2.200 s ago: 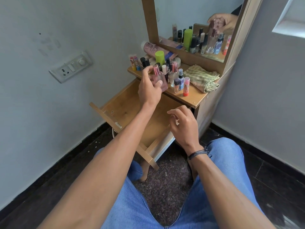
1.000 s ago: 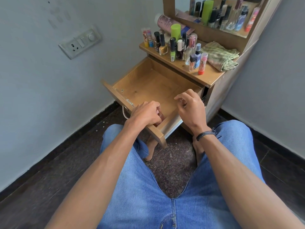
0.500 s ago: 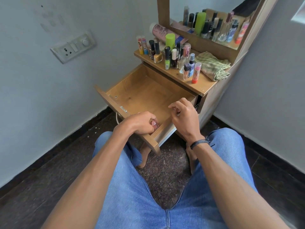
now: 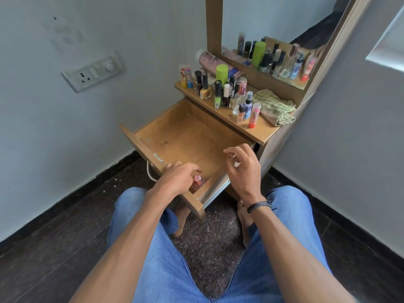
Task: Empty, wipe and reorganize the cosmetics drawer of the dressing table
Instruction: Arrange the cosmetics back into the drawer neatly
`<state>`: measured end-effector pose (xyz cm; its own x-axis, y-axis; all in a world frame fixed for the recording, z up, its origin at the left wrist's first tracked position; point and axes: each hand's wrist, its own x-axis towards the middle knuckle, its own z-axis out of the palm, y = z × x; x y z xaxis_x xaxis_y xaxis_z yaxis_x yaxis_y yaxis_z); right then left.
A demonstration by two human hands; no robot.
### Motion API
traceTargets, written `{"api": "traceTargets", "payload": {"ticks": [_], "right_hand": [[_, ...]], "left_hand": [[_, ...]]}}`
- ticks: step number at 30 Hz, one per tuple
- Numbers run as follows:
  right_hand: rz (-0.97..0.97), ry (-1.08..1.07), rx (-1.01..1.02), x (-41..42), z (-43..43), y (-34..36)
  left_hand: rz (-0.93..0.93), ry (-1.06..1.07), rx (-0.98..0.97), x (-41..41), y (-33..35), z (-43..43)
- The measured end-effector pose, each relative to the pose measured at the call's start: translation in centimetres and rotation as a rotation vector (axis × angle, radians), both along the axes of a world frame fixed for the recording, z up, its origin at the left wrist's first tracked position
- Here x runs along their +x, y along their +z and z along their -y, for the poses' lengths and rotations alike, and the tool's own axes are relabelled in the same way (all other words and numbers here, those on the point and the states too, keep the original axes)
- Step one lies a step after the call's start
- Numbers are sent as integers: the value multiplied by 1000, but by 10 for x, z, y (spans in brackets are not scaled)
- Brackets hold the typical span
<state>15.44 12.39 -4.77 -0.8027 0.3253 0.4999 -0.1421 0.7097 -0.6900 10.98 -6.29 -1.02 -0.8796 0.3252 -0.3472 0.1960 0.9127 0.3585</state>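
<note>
The wooden drawer (image 4: pixel 188 136) of the dressing table is pulled out, and its floor is bare except for a small pink perfume bottle (image 4: pixel 197 182) standing in the near corner. My left hand (image 4: pixel 177 179) lies just left of that bottle, its fingers loosely extended over the drawer's front edge and not wrapped around it. Holding nothing, my right hand (image 4: pixel 244 169) hovers over the drawer's right side with its fingers loosely curled. Several cosmetics bottles (image 4: pixel 227 92) stand crowded on the tabletop above.
A folded green checked cloth (image 4: pixel 276 109) lies on the right of the tabletop (image 4: pixel 262 132). The mirror (image 4: pixel 273 29) rises behind it. A wall switchboard (image 4: pixel 94 72) is at the left. My knees in blue jeans are below the drawer, on a dark floor.
My left hand carried the pink bottle from the tabletop down into the drawer's near corner and has loosened off it. My right hand stayed above the drawer's right side.
</note>
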Motion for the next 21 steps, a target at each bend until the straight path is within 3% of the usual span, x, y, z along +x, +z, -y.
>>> {"api": "traceTargets", "payload": {"ticks": [7,12,21], "right_hand": [[-129,-236,-288,2,-20,22],[-16,-280,-365,-15,-43,48],[276,-185,-159,-49,-65,64]], "left_hand": [[-402,139,323,23,-6,1],[-424,136,307,26,-1,2],[-407,137,294,26,1,2]]}}
